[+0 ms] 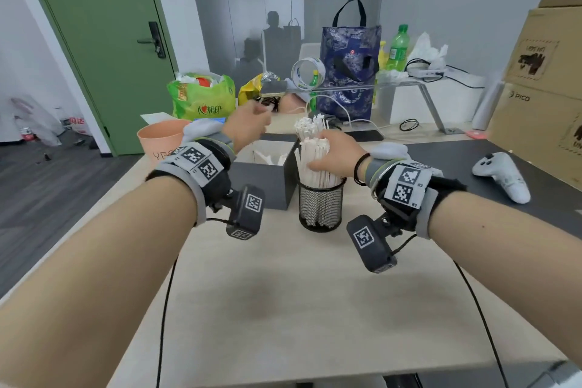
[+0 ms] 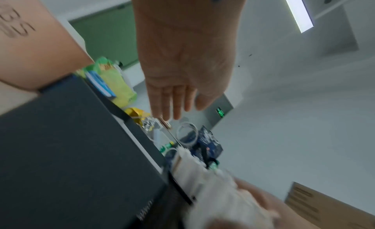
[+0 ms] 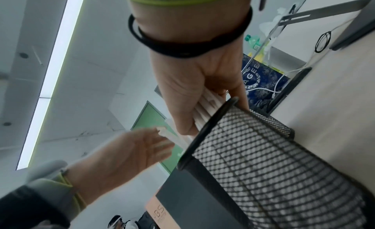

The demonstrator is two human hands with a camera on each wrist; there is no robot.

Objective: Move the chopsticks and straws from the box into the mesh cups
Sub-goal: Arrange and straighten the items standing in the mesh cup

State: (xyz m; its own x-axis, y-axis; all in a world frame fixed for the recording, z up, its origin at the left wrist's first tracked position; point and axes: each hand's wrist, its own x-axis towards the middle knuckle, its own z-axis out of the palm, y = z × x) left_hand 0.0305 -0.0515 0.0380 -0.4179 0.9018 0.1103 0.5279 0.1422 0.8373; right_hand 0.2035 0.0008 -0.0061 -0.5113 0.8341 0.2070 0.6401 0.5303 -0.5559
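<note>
Far left, on the surface (image 1: 283, 277): peach cup (image 1: 159, 138), partly behind the left wrist. Behind it a green plastic bag (image 1: 201, 94).

Left hand (image 1: 248, 126) is up in the air above the black box (image 1: 267, 173), holding nothing; left wrist view shows fingers (image 2: 172, 102) straight and together, palm flat. Blurred in head view.

The box is open-topped, w/ a few white paper-wrapped sticks (image 1: 271, 159) lying inside at its right side – chopsticks or straws, can't tell which.

Just right of the box, touching or nearly so: black mesh cup (image 1: 319, 205), upright on the surface. It's packed w/ a thick bundle of paper-wrapped sticks (image 1: 311, 138) standing on end, tops fanning above the rim.

Right hand (image 1: 333, 157) is wrapped round that bundle just above the cup rim; right wrist view shows thumb one side, fingers (image 3: 238, 92) the other, sticks clamped between.

Behind the cup: blue patterned tote bag (image 1: 349, 72), green bottle (image 1: 398, 47).

Far right: white game controller (image 1: 502, 176) on a dark mat (image 1: 441, 154), cardboard boxes (image 1: 541, 79) stacked at the edge.
</note>
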